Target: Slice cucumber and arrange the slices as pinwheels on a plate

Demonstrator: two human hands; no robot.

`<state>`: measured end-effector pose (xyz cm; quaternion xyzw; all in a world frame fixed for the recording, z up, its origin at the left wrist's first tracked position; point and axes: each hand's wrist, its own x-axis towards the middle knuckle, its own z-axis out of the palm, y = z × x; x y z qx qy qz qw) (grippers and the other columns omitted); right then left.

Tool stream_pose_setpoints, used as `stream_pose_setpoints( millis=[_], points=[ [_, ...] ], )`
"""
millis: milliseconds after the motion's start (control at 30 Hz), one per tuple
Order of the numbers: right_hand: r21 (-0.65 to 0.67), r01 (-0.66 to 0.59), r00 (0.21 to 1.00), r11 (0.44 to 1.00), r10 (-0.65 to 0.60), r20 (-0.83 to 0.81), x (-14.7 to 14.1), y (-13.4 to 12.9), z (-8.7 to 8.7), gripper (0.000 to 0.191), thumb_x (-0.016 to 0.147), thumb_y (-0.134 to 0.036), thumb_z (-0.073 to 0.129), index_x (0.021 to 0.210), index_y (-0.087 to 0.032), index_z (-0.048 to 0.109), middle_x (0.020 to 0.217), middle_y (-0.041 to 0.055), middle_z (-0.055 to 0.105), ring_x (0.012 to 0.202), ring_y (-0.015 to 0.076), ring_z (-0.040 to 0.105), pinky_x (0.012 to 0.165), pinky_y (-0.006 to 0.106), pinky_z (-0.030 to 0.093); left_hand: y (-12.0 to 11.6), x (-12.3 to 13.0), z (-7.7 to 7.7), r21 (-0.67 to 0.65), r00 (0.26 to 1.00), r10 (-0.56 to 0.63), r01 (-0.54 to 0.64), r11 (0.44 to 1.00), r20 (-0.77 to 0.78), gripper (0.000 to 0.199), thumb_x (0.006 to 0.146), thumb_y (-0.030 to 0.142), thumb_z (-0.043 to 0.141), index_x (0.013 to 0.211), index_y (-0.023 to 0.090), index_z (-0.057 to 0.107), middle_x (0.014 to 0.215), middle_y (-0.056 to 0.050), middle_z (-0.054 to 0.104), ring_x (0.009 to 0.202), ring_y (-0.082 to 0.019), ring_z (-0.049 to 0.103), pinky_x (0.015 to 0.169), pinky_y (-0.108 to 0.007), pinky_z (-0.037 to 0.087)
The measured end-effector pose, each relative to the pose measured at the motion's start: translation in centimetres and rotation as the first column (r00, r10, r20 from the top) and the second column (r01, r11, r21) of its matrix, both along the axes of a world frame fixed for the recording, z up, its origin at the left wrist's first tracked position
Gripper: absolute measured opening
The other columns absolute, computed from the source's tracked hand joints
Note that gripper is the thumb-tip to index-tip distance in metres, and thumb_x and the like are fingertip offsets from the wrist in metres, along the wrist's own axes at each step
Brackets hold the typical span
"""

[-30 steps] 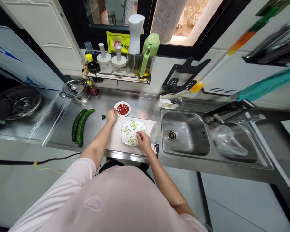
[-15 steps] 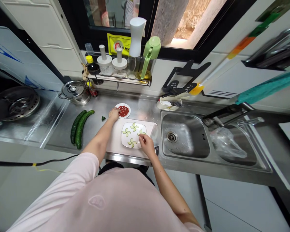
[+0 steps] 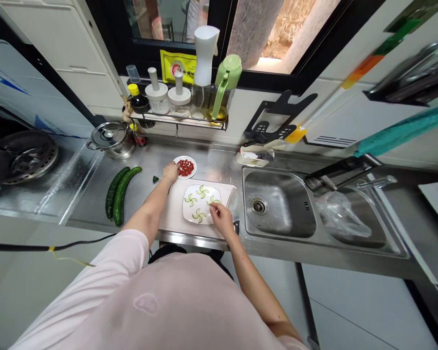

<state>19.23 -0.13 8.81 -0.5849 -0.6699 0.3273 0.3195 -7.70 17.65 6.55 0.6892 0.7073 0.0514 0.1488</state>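
Observation:
My left hand (image 3: pixel 171 172) reaches to the left rim of a small white plate (image 3: pixel 194 166) of red goji-like pieces (image 3: pixel 186 168). Its fingertips are bent together at the pieces; anything between them is too small to make out. Over the right side of a white squarish plate (image 3: pixel 194 210), my right hand (image 3: pixel 221 217) pinches thumb and finger together beside a green pinwheel. Several such pinwheels of curved cucumber slices (image 3: pixel 198 215) lie on this plate, the rightmost partly hidden by my fingers. The plate rests on a pale cutting board (image 3: pixel 171 216).
Two whole cucumbers (image 3: pixel 121 197) and a dark green cutoff (image 3: pixel 155 179) lie left of the board. A lidded steel pot (image 3: pixel 113 141) stands behind them. The sink (image 3: pixel 281 209) is at right, a black handle (image 3: pixel 236 226) by the board's right edge, a condiment rack (image 3: pixel 178 121) above.
Both hands keep nearly the same places and poses. The whole view has shifted very slightly; no object has visibly moved.

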Motion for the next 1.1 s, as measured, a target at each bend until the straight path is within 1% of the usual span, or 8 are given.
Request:
stream_pose_setpoints(
  millis=[200,400,533,633,800,867,933,1100],
  points=[
    [-0.004,-0.001,1.0,1.0,0.002,0.008,-0.4,0.1,-0.1,0.027,0.085,-0.032,0.045,0.097,-0.018,0.065,0.079,0.0029,0.063,0.062,0.0137,0.053,0.066,0.027,0.042,-0.3,-0.1,0.1,-0.021,0.999,-0.048,0.048,0.999,0.02,0.029,0.081,0.02,0.048,0.103,0.025,0.065,0.107,-0.009,0.055,0.097,-0.022,0.054,0.085,-0.032,0.042],
    [-0.016,-0.006,1.0,1.0,0.006,0.014,-0.2,0.0,0.0,0.028,0.085,-0.032,0.045,0.098,-0.019,0.065,0.079,0.0036,0.064,0.063,0.0145,0.053,0.065,0.027,0.043,-0.5,0.1,0.5,-0.019,1.0,0.013,-0.014,1.0,-0.006,0.03,0.081,0.022,0.05,0.107,0.024,0.064,0.107,-0.011,0.055,0.1,-0.023,0.053,0.086,-0.032,0.042],
    [-0.014,-0.014,1.0,1.0,0.014,0.021,0.0,0.2,0.1,0.028,0.085,-0.032,0.044,0.098,-0.019,0.065,0.081,0.0041,0.064,0.062,0.0144,0.053,0.065,0.027,0.043,-0.3,0.0,0.5,-0.026,1.0,0.017,-0.017,1.0,0.012,0.025,0.079,0.021,0.051,0.101,0.022,0.065,0.105,-0.011,0.057,0.097,-0.023,0.055,0.084,-0.032,0.042],
    [-0.011,-0.016,1.0,1.0,0.016,0.026,0.0,0.3,0.1,0.028,0.085,-0.033,0.044,0.098,-0.019,0.065,0.082,0.0041,0.065,0.063,0.0144,0.053,0.065,0.027,0.043,-0.1,0.0,0.2,-0.026,0.998,0.043,-0.042,0.999,0.055,0.02,0.078,0.023,0.054,0.093,0.021,0.066,0.103,-0.011,0.058,0.094,-0.022,0.056,0.083,-0.031,0.043],
    [0.002,-0.015,1.0,1.0,0.015,0.014,0.1,0.5,0.0,0.027,0.085,-0.032,0.045,0.097,-0.019,0.065,0.082,0.0037,0.064,0.063,0.0142,0.054,0.066,0.027,0.043,0.1,-0.3,-0.6,0.054,0.977,0.142,-0.152,0.987,0.162,0.015,0.078,0.022,0.052,0.085,0.02,0.065,0.096,-0.009,0.063,0.084,-0.019,0.058,0.077,-0.027,0.043],
    [-0.003,-0.017,1.0,1.0,0.017,0.01,0.0,0.6,-0.1,0.027,0.085,-0.032,0.045,0.097,-0.019,0.065,0.082,0.0037,0.064,0.063,0.0142,0.054,0.066,0.027,0.043,0.1,-0.4,-0.9,0.077,0.951,0.188,-0.212,0.974,0.245,0.014,0.078,0.021,0.051,0.083,0.018,0.064,0.089,-0.008,0.065,0.079,-0.017,0.058,0.073,-0.026,0.043],
    [-0.01,-0.021,1.0,1.0,0.021,0.01,-0.1,0.6,-0.1,0.027,0.085,-0.032,0.045,0.097,-0.019,0.065,0.082,0.0038,0.065,0.064,0.0144,0.055,0.067,0.027,0.044,0.3,-0.6,-1.4,0.078,0.908,0.234,-0.277,0.958,0.348,0.013,0.076,0.021,0.052,0.082,0.017,0.063,0.082,-0.006,0.066,0.074,-0.015,0.058,0.07,-0.024,0.043],
    [-0.015,-0.032,0.999,0.999,0.032,-0.002,-0.5,0.7,-0.1,0.027,0.086,-0.032,0.044,0.098,-0.02,0.065,0.085,0.0043,0.065,0.068,0.015,0.056,0.068,0.027,0.044,0.6,-0.7,-3.0,0.041,0.759,0.306,-0.4,0.916,0.574,0.008,0.069,0.019,0.057,0.076,0.016,0.06,0.069,0.0,0.064,0.063,-0.011,0.056,0.065,-0.021,0.044]
  ],
)
